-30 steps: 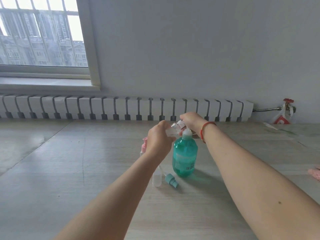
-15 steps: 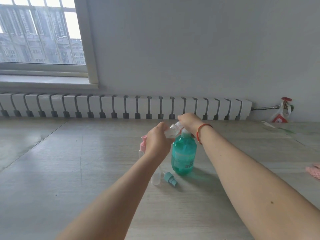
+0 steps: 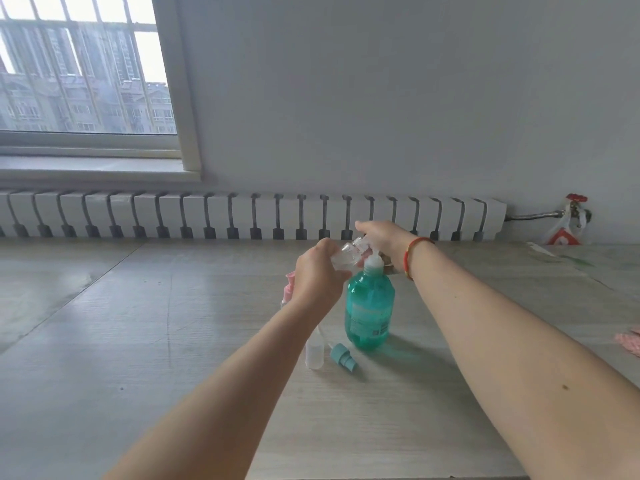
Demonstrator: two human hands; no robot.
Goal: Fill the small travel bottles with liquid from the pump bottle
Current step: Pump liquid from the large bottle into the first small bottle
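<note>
1. I see the teal translucent plastic pump bottle [image 3: 370,306] standing upright on the pale wood-grain counter [image 3: 138,341], roughly in the middle of my view, with its white pump head at the top.
2. My left hand [image 3: 317,277] holds a small clear plastic travel bottle [image 3: 346,255], tilted, right beside the pump head; the fingers are curled around it.
3. My right hand [image 3: 382,237] sits over the pump head from behind, wrist bent. Its fingers are hidden behind the clear bottle and the pump, so I cannot tell whether they press or pinch anything.
4. A thin red cord bracelet [image 3: 414,252] circles the right wrist.
5. A small frosted white travel bottle [image 3: 314,353] stands open on the counter just left of the teal bottle's base, partly behind my left forearm.
6. A teal spray cap [image 3: 343,356] lies on its side next to that bottle.
7. A pink-topped bottle [image 3: 288,294] peeks out behind my left hand, mostly hidden.
8. A long white ribbed radiator [image 3: 242,214] runs along the grey wall behind the counter.
</note>
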